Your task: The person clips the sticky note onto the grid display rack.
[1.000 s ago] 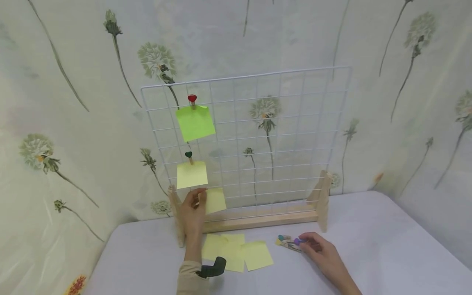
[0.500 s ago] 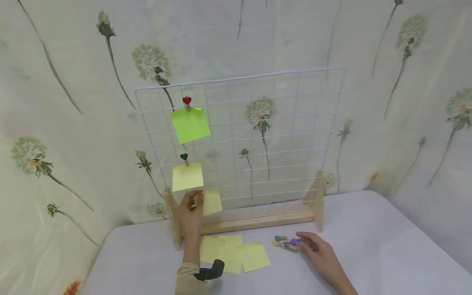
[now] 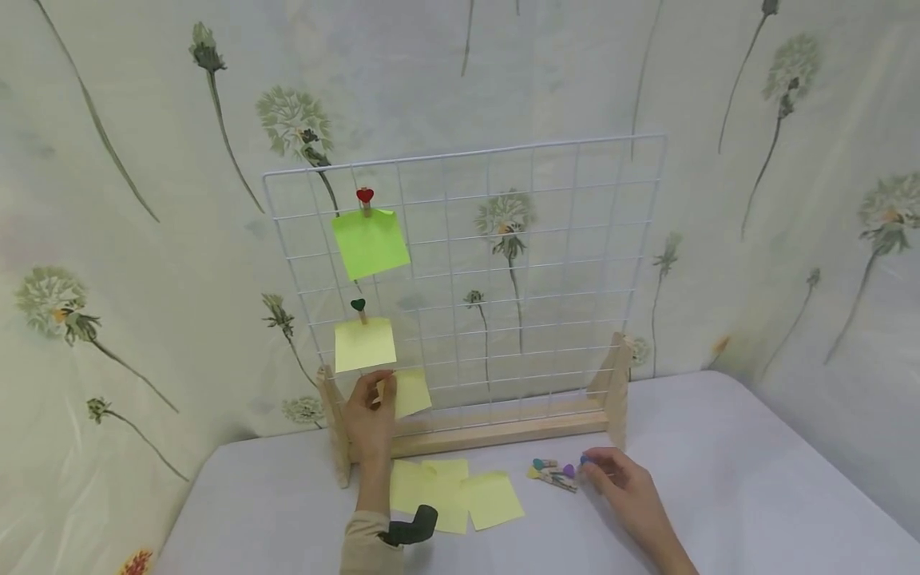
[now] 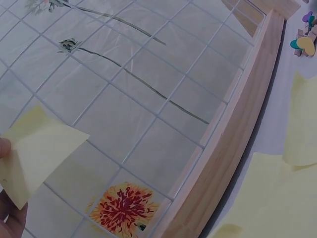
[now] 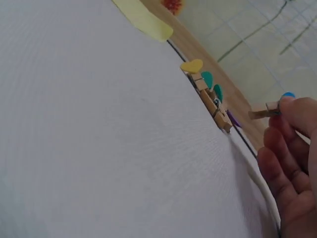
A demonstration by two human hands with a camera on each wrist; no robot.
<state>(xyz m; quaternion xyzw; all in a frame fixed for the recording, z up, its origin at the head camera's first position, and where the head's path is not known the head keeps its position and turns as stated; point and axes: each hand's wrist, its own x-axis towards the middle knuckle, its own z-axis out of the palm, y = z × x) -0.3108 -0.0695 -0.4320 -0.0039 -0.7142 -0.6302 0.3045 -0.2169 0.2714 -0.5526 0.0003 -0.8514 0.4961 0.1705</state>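
My left hand [image 3: 372, 411] pinches a pale yellow sticky note [image 3: 413, 392] against the lower left of a white wire grid [image 3: 470, 279]; the left wrist view shows the same note [image 4: 42, 151] between thumb and fingers. Beside the clothespin pile, my right hand [image 3: 627, 487] pinches a small wooden clothespin [image 5: 265, 111] with a blue top, lifted off the table. Above the left hand, a yellow note [image 3: 365, 345] hangs from a green heart clothespin [image 3: 358, 305]. Higher up, a bright green note [image 3: 370, 243] hangs from a red heart clothespin [image 3: 365, 196].
Several heart clothespins [image 3: 557, 477] lie on the white table [image 3: 719, 471] left of the right hand. Loose yellow notes [image 3: 494, 500] lie in front of the grid's wooden stand [image 3: 503, 433]. A flower-patterned curtain [image 3: 755, 200] hangs behind.
My right hand has drawn the blue clothespin slightly away from the pile. The left hand keeps the note at the grid. The head view has shifted a little.
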